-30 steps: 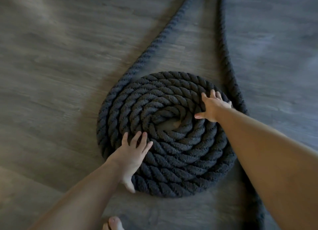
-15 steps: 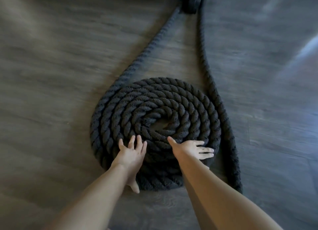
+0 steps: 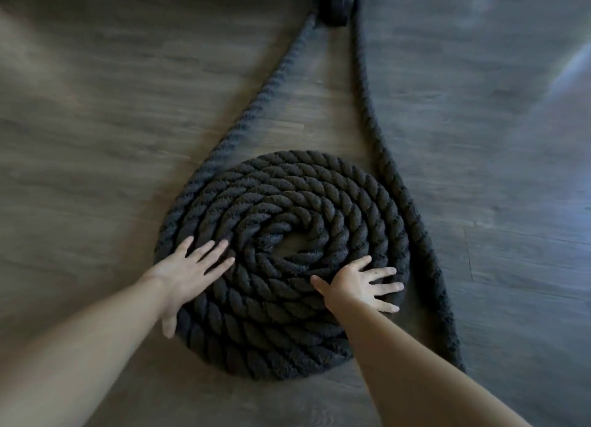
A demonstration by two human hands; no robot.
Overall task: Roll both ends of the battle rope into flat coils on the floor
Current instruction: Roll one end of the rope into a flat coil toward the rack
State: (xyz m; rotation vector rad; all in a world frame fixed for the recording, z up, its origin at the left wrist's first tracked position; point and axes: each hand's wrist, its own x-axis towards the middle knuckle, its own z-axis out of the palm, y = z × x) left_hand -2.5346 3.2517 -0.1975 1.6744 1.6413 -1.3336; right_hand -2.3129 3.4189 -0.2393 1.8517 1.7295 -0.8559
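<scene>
Anchor (image 3: 335, 3) cut off by top edge; uncoiled rope length (image 3: 447, 314) runs behind right forearm.

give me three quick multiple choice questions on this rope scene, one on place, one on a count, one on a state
1. Where does the uncoiled strand lie relative to the coil?
A. along its right side
B. across its top
C. underneath it

2. How many hands rest on the coil?
A. none
B. one
C. two

3. How do the hands' fingers lie?
A. curled round a strand
B. spread flat
C. clenched in fists

Answers: 1 A, the strand curves past the coil's right edge. 2 C, the left hand and right hand both lie on it. 3 B, fingers are splayed on the rope.
</scene>
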